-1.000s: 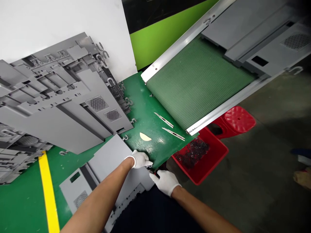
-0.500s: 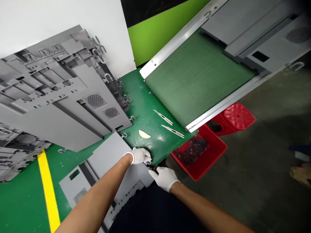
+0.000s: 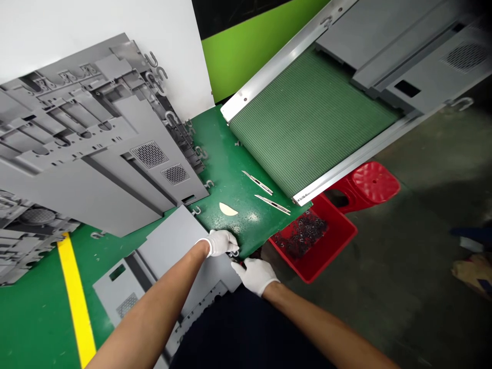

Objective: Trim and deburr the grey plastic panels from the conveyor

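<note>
A grey moulded plastic panel (image 3: 171,238) lies on the green tabletop in front of me. My left hand (image 3: 221,242), in a white glove, is at its right edge, fingers closed on a small grey hook-shaped tab (image 3: 234,253). Just below, my gloved right hand (image 3: 257,277) is wrapped round red-handled nippers (image 3: 240,263), mostly hidden by the glove. Their dark tip meets the panel edge beside the tab; whether the jaws are closed is too small to tell. Another hook tab (image 3: 196,210) sticks out at the panel's upper corner.
Stacked grey panels (image 3: 149,118) stand at left. Two craft knives (image 3: 272,204) and a cream half-disc (image 3: 228,209) lie on the table. A conveyor belt (image 3: 307,123) carrying another panel is upper right. Below it are a red bin (image 3: 338,243) of dark scraps and a red stool (image 3: 374,182).
Both hands have shifted slightly; the right hand has moved a little up and left along the panel edge. The view has tilted a little. The tab is still between my left fingers.
</note>
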Tool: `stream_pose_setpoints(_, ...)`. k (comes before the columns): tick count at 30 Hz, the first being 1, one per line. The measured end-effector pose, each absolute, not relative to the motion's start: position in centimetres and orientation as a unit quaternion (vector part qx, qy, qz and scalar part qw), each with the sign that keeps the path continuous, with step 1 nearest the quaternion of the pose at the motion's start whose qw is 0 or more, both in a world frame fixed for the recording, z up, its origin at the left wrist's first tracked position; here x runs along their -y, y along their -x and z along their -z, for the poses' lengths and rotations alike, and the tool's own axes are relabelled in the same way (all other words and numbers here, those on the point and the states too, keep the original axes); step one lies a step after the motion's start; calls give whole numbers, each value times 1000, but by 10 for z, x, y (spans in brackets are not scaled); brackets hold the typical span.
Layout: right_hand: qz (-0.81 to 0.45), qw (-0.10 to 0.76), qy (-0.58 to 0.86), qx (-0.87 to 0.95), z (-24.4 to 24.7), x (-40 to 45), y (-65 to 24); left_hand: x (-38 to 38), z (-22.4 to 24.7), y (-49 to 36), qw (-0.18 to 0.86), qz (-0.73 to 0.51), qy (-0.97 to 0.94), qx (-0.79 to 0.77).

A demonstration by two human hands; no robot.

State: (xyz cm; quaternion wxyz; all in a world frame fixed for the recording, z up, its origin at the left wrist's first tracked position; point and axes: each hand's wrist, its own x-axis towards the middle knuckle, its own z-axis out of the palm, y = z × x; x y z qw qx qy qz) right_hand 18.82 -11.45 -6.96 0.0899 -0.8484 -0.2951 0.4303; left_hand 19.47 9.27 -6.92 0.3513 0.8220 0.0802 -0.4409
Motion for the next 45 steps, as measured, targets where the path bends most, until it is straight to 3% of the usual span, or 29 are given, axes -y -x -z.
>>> stream_pose_setpoints(7, -437, 67, 831, 337, 65, 114, -203, -96, 75, -198, 362, 440, -818, -83)
stream_pose_setpoints(11, -438, 93, 832, 328, 62, 120, -216, -96, 78, -195, 468, 380, -785, -141)
stream_pose_setpoints(15, -483, 206, 835, 165, 64, 137, -209, -73, 64, -211, 580, 270, -739, -209)
stream_pose_setpoints(19, -572, 348, 734, -114, 73, 156, -188, -51, 33, -242, 679, 229, -686, -124)
stream_pose_setpoints(21, -562, 403, 703, -166, 78, 164, -182, -63, 21, -246, 617, 172, -759, -116)
stream_pose_setpoints(24, -550, 443, 687, -172, 78, 175, -183, -111, 22, -227, 273, 24, -920, -279)
stream_pose_setpoints(26, -546, 451, 694, -128, 71, 181, -185, -148, 31, -205, 79, 42, -911, -402)
stream_pose_setpoints(28, -535, 449, 714, -53, 61, 186, -186, -174, 40, -185, 13, 61, -897, -437)
stream_pose_setpoints(32, -521, 418, 742, 63, 40, 181, -190, -191, 45, -173, 41, 35, -925, -375)
stream_pose_setpoints(37, -510, 387, 756, 135, 29, 140, -209, -192, 50, -166, 101, 103, -908, -394)
stream_pose_setpoints(42, -455, 305, 810, 208, 49, 75, -218, -180, 60, -143, 102, 131, -913, -372)
stream_pose_setpoints(45, -449, 243, 828, 231, 67, 42, -215, -183, 63, -148, 176, 148, -906, -356)
